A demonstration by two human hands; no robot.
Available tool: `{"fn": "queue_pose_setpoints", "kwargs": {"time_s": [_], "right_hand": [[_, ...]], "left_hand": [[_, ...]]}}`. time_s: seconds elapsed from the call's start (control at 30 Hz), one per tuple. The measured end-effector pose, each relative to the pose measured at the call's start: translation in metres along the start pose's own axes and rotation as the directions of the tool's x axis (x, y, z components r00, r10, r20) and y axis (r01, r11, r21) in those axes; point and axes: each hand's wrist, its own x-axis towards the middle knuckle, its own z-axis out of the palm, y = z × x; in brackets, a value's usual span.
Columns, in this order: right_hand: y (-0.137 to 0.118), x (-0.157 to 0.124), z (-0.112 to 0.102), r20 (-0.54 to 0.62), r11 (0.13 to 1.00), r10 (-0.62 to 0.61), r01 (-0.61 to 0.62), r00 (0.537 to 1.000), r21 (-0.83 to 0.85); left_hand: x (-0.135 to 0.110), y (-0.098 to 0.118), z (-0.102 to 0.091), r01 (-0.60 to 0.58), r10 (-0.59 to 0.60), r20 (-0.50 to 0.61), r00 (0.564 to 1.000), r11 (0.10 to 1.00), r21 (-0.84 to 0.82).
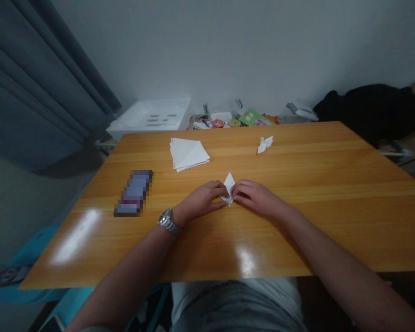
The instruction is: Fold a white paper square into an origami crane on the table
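Observation:
A small piece of folded white paper (229, 182) lies on the wooden table in front of me, its pointed tip facing away. My left hand (209, 197) grips its left side, fingers on top and thumb near the lower point. On the opposite side, my right hand (251, 196) pinches the right edge between thumb and fingers. The lower part of the paper is partly hidden by my fingertips. Beyond my right hand stands a folded white paper crane (265, 145). A stack of white paper sheets (189, 154) rests farther back on the left.
A phone (134, 192) with a blurred-out screen lies left on the table (332, 184). Behind the table's far edge are a white tray (152, 115), a green booklet (254, 118) and small items. Dark cloth (370, 108) is at the right; a blue chair (38, 249) at the left.

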Motion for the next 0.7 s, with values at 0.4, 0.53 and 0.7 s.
{"fn": "queue_pose_setpoints", "kwargs": {"time_s": [0.4,0.53,0.7], "right_hand": [[0.0,-0.001,0.004,-0.055,0.998,0.056,-0.056,0.997,-0.01],[0.002,0.001,0.008,-0.092,0.997,0.071,-0.074,0.993,-0.03],[0.001,0.0,0.009,-0.144,0.995,0.095,-0.1,0.985,-0.027]], "left_hand": [[0.003,0.007,0.002,0.121,-0.12,-0.072,0.99,0.993,0.008],[0.004,0.007,0.006,0.083,-0.074,-0.114,0.991,0.993,0.079],[0.009,0.003,0.012,0.108,-0.085,-0.13,0.988,0.977,0.184]]}}
